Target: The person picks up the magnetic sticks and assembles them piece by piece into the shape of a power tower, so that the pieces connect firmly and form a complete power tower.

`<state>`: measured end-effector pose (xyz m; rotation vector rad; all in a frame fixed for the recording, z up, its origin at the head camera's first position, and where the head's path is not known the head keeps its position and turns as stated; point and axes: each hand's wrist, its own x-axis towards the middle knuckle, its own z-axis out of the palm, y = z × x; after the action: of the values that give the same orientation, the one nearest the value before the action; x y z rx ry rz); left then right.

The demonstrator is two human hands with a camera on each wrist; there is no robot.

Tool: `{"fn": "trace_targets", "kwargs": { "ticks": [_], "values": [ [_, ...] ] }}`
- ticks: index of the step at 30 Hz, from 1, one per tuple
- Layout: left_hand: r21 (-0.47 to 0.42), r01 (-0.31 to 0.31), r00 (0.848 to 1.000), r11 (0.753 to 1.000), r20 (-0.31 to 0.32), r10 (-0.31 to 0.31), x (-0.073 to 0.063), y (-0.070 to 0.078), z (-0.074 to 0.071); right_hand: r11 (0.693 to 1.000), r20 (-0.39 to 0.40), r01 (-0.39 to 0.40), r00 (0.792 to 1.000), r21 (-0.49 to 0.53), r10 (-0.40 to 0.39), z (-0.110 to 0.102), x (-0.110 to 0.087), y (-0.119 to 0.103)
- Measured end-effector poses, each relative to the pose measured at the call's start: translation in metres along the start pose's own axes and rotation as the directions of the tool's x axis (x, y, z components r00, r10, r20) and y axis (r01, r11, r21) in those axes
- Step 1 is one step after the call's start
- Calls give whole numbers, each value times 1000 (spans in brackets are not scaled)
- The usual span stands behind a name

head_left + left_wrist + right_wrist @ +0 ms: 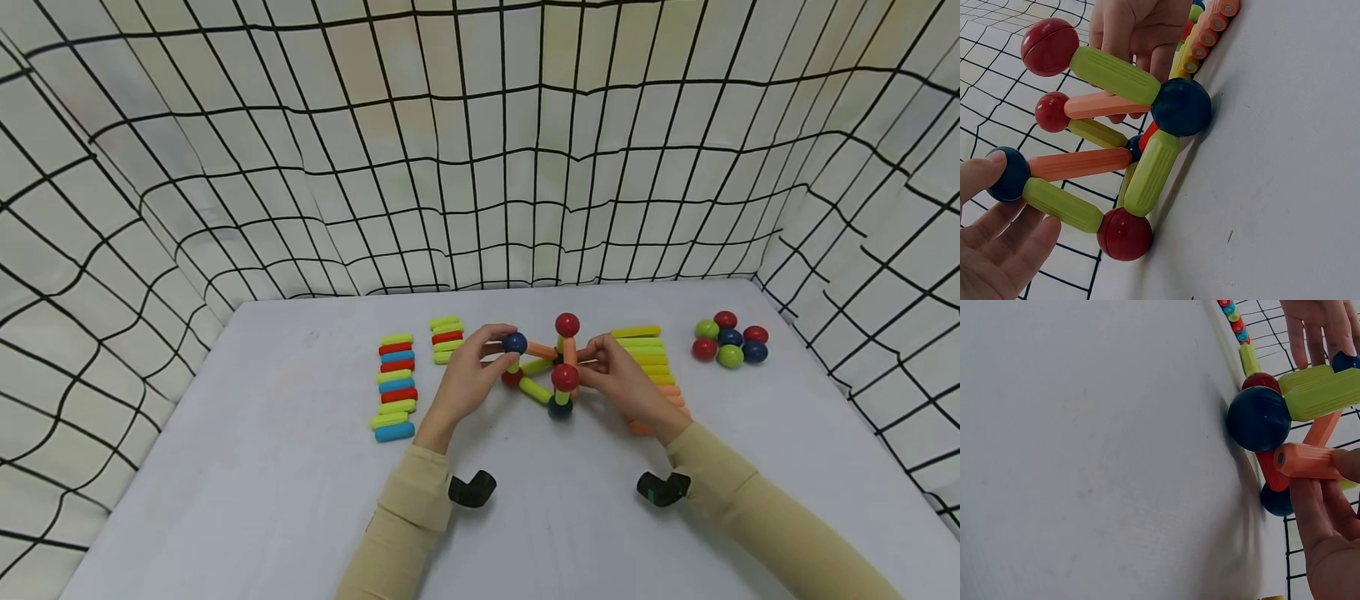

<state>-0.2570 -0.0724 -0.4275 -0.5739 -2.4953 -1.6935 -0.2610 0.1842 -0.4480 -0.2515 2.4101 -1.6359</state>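
Left hand [465, 377]: fingers pinched blue ball [514, 342] on ball-and-rod frame [536, 391]; right hand [624, 377]: fingers pinched orange rod [1308, 461] beside frame, contact unclear; frame sat on worktop [555, 533] between multicoloured rods [397, 382] and yellow-to-orange rods [651, 360]

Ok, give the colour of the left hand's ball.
The ball is dark blue, clearest in the left wrist view.

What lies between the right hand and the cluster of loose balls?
Beside the right hand, a row of yellow, green and orange rods, then bare tabletop up to the loose balls; the head view shows this.
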Motion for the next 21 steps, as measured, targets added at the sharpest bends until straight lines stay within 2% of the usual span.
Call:
{"fn": "trace_targets", "kwargs": {
  "ticks": [3,13,18,21],
  "values": [
    [2,2,1000,1000,0,-2,0,0,0,1000,-4,-22,1000,17,22,1,0,-1],
    [10,13,1000,1000,-3,-13,-1,0,0,984,17,-61,998,167,59,6,2,-5],
    [3,18,1000,1000,-1,-18,-1,-1,0,982,20,-68,998,174,66,9,3,-4],
    [-19,26,1000,999,16,-26,-1,-2,0,988,12,-77,997,137,76,8,3,-4]
  ]
}}
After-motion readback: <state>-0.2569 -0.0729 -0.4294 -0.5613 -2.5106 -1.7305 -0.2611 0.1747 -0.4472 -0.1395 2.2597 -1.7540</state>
